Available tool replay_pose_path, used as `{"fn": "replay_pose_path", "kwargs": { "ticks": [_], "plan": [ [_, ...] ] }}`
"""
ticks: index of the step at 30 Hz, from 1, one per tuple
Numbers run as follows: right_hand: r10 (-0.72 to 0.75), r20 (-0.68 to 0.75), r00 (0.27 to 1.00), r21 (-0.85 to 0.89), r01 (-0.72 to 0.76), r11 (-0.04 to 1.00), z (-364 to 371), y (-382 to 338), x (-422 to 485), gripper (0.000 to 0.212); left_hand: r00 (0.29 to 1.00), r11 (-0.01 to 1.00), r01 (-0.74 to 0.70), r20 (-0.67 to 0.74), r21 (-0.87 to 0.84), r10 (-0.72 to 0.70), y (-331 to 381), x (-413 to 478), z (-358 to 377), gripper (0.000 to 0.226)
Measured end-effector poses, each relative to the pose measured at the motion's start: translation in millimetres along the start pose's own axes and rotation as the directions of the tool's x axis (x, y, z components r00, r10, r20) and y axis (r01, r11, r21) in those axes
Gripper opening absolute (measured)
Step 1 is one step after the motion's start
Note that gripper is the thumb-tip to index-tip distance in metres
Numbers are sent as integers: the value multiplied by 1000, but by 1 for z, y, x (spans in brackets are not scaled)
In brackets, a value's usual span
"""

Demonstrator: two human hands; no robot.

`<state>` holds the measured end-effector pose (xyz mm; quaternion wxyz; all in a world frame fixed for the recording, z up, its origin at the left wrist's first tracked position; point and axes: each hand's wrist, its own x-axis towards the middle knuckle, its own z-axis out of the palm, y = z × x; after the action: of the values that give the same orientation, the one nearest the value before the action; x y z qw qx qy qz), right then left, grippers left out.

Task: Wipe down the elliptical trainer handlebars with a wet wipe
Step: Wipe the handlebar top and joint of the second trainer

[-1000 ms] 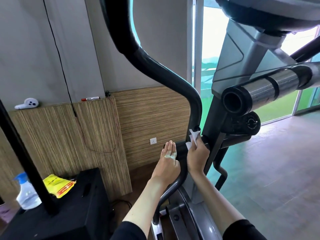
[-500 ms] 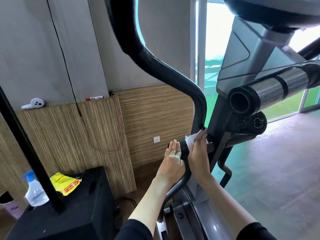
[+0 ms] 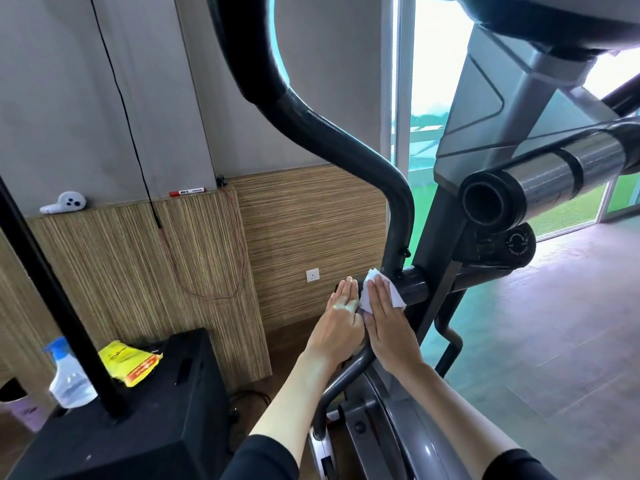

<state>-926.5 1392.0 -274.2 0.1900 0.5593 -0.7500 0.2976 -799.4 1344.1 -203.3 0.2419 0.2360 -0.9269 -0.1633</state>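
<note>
From where I stand, the right hand [image 3: 389, 323] has changed its hold: a second ago it had the wet wipe [image 3: 397, 299] bunched in its fingertips at the foot of the upright run of the handlebar [image 3: 311, 126], and now it lies flat. Its fingers are straight and close together, pressing the wipe spread out against the joint where that bar meets the short pivot tube [image 3: 415, 289]. The wipe sits under the fingers there, with white edges showing above and on both sides of them. The left hand [image 3: 341, 318] has hardly moved. It is just beside the right, fingers straight and together, laid against the bar below the joint and gripping nothing, and I take it to be steadying the bar. The wiping looks to have reached the very bottom of this bar, and the flat palm should cover more metal per pass than the pinch did. Whether the long curve overhead is already clean I cannot tell. The fixed grip [image 3: 540, 181] with its shiny bands, off to the right, has neither hand on it, and I'd guess it is yet to be wiped
</note>
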Motion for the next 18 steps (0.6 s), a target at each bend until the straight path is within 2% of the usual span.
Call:
{"fn": "replay_pose_path", "kwargs": {
  "ticks": [2,4,6,10,14,18],
  "plan": [
    [-25,3,1000,-30,25,999,0,-1,6,60,1000,1000,10,-24,-1,-10,-1,0,1,57],
    [-65,19,998,-135,67,989,4,-1,18,54,1000,1000,13,-28,-22,-13,-3,-1,3,58],
    [-64,28,998,-142,67,988,10,0,27,51,998,995,47,-38,-83,-50,-4,-2,4,59],
    [-58,18,998,-45,59,997,13,1,19,52,998,999,43,-50,-25,-44,-5,1,8,56],
    [20,-13,1000,231,-17,973,13,8,-3,51,997,997,64,-33,-40,-65,-5,0,12,61],
    [70,-69,995,355,-41,934,18,13,-13,55,996,997,72,-47,-2,-73,-6,3,14,63]
  ]
}}
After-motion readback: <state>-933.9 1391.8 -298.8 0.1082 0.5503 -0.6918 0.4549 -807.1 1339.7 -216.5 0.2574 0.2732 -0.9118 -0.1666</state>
